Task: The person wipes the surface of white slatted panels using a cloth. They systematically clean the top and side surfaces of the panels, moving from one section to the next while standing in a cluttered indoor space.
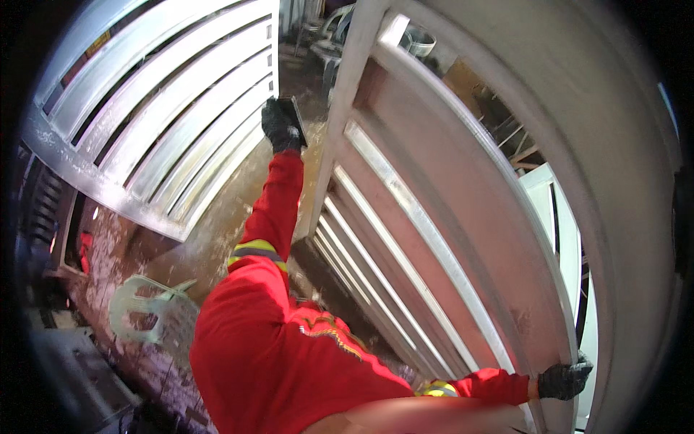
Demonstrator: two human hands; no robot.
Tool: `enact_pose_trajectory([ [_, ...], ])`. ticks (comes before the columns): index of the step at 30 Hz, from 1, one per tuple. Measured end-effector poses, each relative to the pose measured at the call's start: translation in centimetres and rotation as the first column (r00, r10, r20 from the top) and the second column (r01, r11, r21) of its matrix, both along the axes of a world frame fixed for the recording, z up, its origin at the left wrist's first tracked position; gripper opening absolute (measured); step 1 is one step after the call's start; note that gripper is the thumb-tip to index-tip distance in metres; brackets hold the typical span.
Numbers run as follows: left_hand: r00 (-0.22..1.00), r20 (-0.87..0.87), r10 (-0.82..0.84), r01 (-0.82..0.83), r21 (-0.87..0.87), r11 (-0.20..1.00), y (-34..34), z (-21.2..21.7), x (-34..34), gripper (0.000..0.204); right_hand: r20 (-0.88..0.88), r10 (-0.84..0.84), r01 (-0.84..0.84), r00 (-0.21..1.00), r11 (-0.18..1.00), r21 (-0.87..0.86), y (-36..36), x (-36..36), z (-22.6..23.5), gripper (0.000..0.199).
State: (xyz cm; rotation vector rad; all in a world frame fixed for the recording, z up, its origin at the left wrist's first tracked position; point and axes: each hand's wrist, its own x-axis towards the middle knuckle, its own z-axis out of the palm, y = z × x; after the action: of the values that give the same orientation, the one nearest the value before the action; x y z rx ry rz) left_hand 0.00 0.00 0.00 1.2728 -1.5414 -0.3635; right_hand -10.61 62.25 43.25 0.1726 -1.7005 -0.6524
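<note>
My left hand (280, 126), in a dark glove, reaches far forward on an outstretched red sleeve. It is closed on a dark flat rectangular piece (294, 116), beside the lower corner of a bright white slatted metal panel (173, 94). What the piece is I cannot make out. On the right, a large grey slatted metal panel (448, 202) stands tilted close to me. My gloved right hand (565, 377) is closed round the edge of one of its slats, low at the right. The fingers' far side is hidden behind the slat.
A pale green plastic chair (148, 311) stands on the stained floor (210, 253) at the left. White chairs (334, 43) and a round pale container (418, 40) are at the back. Dark metal items (87, 376) lie at lower left.
</note>
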Motion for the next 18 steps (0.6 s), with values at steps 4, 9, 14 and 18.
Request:
enact_pose_trajectory([
  [4, 0.983, -0.150, -0.102, 0.032, -0.408, 0.913, -8.5, 11.5, 0.9, 0.011, 0.027, 0.016, -0.009, 1.000, 0.971, -0.241, -4.1, 0.2, -13.6, 0.018],
  [9, 0.899, -0.310, -0.310, 0.083, -0.575, 0.814, -11.3, 21.7, -2.5, 0.014, -0.104, 0.178, -0.199, 0.979, 0.945, -0.261, -3.3, 0.6, -14.9, 0.020],
  [14, 0.990, -0.119, 0.070, -0.137, -0.776, 0.615, -10.7, 30.1, -2.4, 0.016, -0.217, 0.513, -0.552, 0.831, 0.704, -0.448, -6.4, 1.6, -15.9, 0.026],
  [18, 0.983, -0.008, 0.182, -0.145, -0.638, 0.756, -10.3, 20.4, -2.6, 0.018, -0.112, 0.233, -0.254, 0.966, 0.940, -0.227, -3.7, 0.8, -15.9, 0.024],
])
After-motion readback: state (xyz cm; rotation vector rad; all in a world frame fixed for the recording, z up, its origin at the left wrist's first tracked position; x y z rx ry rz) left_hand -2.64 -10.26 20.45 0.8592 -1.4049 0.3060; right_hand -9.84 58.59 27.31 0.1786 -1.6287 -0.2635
